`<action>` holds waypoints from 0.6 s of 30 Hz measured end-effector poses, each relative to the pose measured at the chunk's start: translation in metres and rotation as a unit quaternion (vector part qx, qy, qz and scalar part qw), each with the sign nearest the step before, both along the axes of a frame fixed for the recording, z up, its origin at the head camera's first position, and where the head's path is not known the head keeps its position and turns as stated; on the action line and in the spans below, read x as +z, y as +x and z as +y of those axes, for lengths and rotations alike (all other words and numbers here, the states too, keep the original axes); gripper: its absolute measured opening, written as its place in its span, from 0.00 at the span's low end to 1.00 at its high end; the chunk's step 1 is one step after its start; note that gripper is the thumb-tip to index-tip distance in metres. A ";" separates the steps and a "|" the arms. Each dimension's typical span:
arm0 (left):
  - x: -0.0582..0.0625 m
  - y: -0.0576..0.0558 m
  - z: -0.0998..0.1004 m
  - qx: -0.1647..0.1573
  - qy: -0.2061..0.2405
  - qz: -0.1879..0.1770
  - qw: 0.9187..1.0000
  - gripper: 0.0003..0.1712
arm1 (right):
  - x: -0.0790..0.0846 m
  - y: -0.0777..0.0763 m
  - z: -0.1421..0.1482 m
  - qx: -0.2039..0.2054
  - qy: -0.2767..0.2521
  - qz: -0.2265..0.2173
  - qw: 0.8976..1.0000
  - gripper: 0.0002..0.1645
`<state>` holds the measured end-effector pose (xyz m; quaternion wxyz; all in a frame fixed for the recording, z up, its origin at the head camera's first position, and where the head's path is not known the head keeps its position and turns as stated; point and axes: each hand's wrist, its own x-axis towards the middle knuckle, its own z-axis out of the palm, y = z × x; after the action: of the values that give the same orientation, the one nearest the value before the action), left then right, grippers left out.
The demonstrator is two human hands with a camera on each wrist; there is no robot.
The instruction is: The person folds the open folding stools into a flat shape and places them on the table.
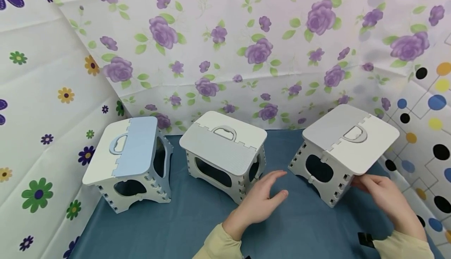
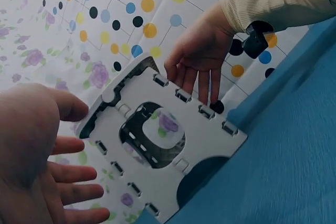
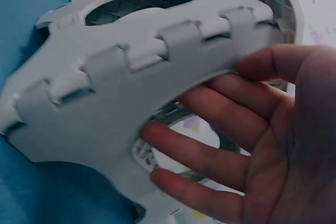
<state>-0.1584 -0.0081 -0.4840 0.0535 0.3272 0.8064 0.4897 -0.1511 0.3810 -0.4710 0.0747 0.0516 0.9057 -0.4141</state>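
Note:
A folding step stool (image 1: 350, 137) with a grey and white top stands at the right. My right hand (image 1: 385, 196) is at its right side, under the overhanging top. In the right wrist view the fingers (image 3: 205, 156) of that hand lie extended across the stool's side opening, the thumb near its upper edge. My left hand (image 1: 262, 202) is held out with fingers extended, in front of a grey and white middle folding stool (image 1: 222, 145). Seen from the left wrist, that hand (image 2: 47, 156) is spread toward the right stool (image 2: 157, 140), with a gap between them.
A third folding stool (image 1: 128, 153), white and light blue, stands at the left. Blue cloth (image 1: 158, 227) covers the surface. Floral sheeting (image 1: 211, 55) hangs behind, and dotted sheeting (image 1: 430, 141) hangs close on the right.

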 end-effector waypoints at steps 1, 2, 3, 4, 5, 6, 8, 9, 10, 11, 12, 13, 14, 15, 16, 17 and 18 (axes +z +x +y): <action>0.000 0.000 0.002 0.001 0.000 -0.003 1.000 0.32 | 0.000 0.000 0.000 0.013 0.007 0.002 1.000 0.40; 0.000 -0.001 0.004 0.002 0.000 -0.006 1.000 0.32 | 0.000 0.000 0.000 0.025 0.012 0.004 1.000 0.38; 0.000 -0.001 0.006 0.003 0.002 -0.011 1.000 0.32 | 0.001 0.000 0.000 0.036 0.020 0.006 0.999 0.37; 0.001 -0.002 0.008 0.003 0.004 -0.013 1.000 0.32 | 0.001 -0.001 -0.001 0.046 0.026 0.008 0.999 0.36; 0.001 -0.002 0.010 0.003 0.005 -0.016 1.000 0.31 | 0.003 -0.002 -0.001 0.055 0.032 0.009 0.998 0.34; 0.001 -0.003 0.012 0.004 0.007 -0.020 1.000 0.31 | 0.005 -0.003 -0.002 0.065 0.038 0.010 0.997 0.33; 0.000 -0.004 0.016 0.002 0.007 -0.026 1.000 0.31 | 0.009 -0.006 -0.003 0.083 0.054 0.008 0.995 0.31; -0.001 -0.005 0.018 0.003 0.007 -0.029 1.000 0.30 | 0.012 -0.008 -0.004 0.094 0.059 0.008 0.994 0.30; -0.002 -0.006 0.020 0.003 0.005 -0.032 0.999 0.30 | 0.015 -0.009 -0.005 0.105 0.063 0.010 0.992 0.29; -0.003 -0.006 0.022 0.003 0.004 -0.036 0.999 0.30 | 0.017 -0.010 -0.007 0.114 0.065 0.008 0.991 0.28; -0.005 -0.007 0.023 0.003 0.002 -0.039 0.999 0.30 | 0.019 -0.010 -0.008 0.123 0.066 0.008 0.990 0.27; -0.006 -0.007 0.025 0.003 0.001 -0.043 0.999 0.30 | 0.021 -0.010 -0.011 0.130 0.066 0.009 0.989 0.26; -0.008 -0.007 0.026 0.004 0.001 -0.047 0.999 0.30 | 0.022 -0.010 -0.013 0.138 0.063 0.010 0.988 0.25; -0.009 -0.007 0.027 0.004 0.000 -0.050 0.999 0.30 | 0.022 -0.010 -0.015 0.143 0.058 0.010 0.988 0.24; -0.011 -0.007 0.028 0.003 0.000 -0.054 0.999 0.30 | 0.023 -0.010 -0.018 0.146 0.055 0.008 0.988 0.24; -0.012 -0.008 0.028 0.003 -0.001 -0.056 0.998 0.30 | 0.023 -0.010 -0.020 0.147 0.052 0.005 0.988 0.24; -0.013 -0.008 0.029 0.003 -0.001 -0.059 0.998 0.30 | 0.023 -0.009 -0.022 0.150 0.049 0.004 0.987 0.24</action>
<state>-0.1664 0.0205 -0.4973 0.0994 0.2953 0.8033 0.5076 -0.1605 0.3595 -0.4477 0.1296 -0.0831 0.9228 -0.3531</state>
